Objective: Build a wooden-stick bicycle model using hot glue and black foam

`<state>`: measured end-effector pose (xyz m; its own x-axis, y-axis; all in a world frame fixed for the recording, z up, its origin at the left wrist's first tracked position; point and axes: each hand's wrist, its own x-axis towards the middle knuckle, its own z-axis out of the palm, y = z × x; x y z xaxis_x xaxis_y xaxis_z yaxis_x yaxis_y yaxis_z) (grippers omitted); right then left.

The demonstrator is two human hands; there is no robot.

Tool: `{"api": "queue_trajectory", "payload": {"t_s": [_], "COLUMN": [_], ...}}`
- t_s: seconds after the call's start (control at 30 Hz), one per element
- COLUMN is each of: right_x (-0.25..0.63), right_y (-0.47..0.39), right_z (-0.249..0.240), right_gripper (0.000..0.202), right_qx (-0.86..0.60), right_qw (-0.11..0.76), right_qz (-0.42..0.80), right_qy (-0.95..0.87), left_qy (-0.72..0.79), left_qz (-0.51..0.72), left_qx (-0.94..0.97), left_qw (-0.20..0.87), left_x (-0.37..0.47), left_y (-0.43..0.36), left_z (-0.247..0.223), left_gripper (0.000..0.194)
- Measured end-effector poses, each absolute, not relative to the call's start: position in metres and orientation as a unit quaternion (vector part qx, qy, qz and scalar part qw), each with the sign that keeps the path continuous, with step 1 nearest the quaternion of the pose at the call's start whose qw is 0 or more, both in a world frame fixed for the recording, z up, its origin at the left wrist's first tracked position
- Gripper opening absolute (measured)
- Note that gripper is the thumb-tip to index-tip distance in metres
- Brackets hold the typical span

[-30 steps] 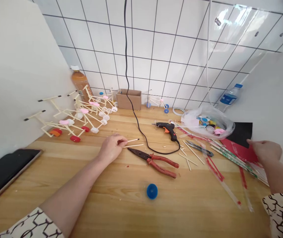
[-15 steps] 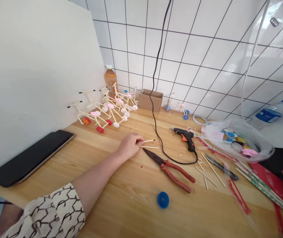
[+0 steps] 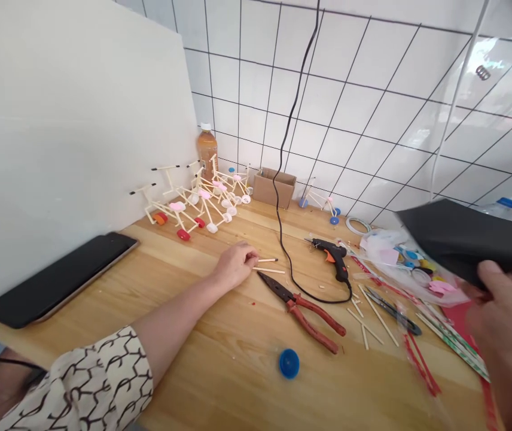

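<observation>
My left hand rests on the wooden table, its fingers closed on a thin stick with a black tip. A second plain stick lies just below it. Beside them are pliers with red handles. At the right edge, my right hand grips a black sheet, raised above the plastic bag of caps. A black glue gun lies between the hands, its cable running up the wall.
Small stick models with cap wheels stand at the back left, near a bottle and cardboard box. A phone lies left. A blue cap is in front. Scissors and loose sticks lie right.
My right hand has come further into view and lifted the black sheet off the table at the right. My left hand stays at the stick. The view has shifted slightly.
</observation>
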<state>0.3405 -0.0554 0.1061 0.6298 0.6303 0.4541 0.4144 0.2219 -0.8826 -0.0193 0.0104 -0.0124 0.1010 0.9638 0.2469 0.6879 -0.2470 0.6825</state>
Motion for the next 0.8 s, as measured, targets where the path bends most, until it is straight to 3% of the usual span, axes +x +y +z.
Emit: {"api": "queue_trajectory", "payload": {"t_s": [0.17, 0.37, 0.43, 0.67, 0.8], "right_x": [0.247, 0.205, 0.199, 0.192, 0.195], "right_y": [-0.057, -0.048, -0.045, -0.043, -0.042], "right_z": [0.097, 0.062, 0.054, 0.041, 0.038], "right_gripper": [0.020, 0.013, 0.011, 0.014, 0.019], "right_qx": [-0.498, -0.452, -0.450, -0.439, -0.461], "right_qw": [0.635, 0.559, 0.542, 0.477, 0.433], "right_qz": [0.389, 0.502, 0.519, 0.579, 0.589], "right_qy": [-0.444, -0.481, -0.484, -0.494, -0.503], "left_qy": [0.545, 0.403, 0.334, 0.310, 0.352], "left_qz": [0.438, 0.507, 0.523, 0.518, 0.517], "left_qx": [0.669, 0.445, 0.387, 0.339, 0.305], "left_qw": [0.254, 0.618, 0.682, 0.722, 0.718], "left_x": [-0.018, -0.010, -0.009, -0.015, -0.015], "left_y": [0.007, 0.001, -0.001, -0.004, -0.004], "left_z": [-0.003, 0.010, 0.014, 0.020, 0.022], "left_gripper": [0.017, 0.054, 0.056, 0.029, 0.029]}}
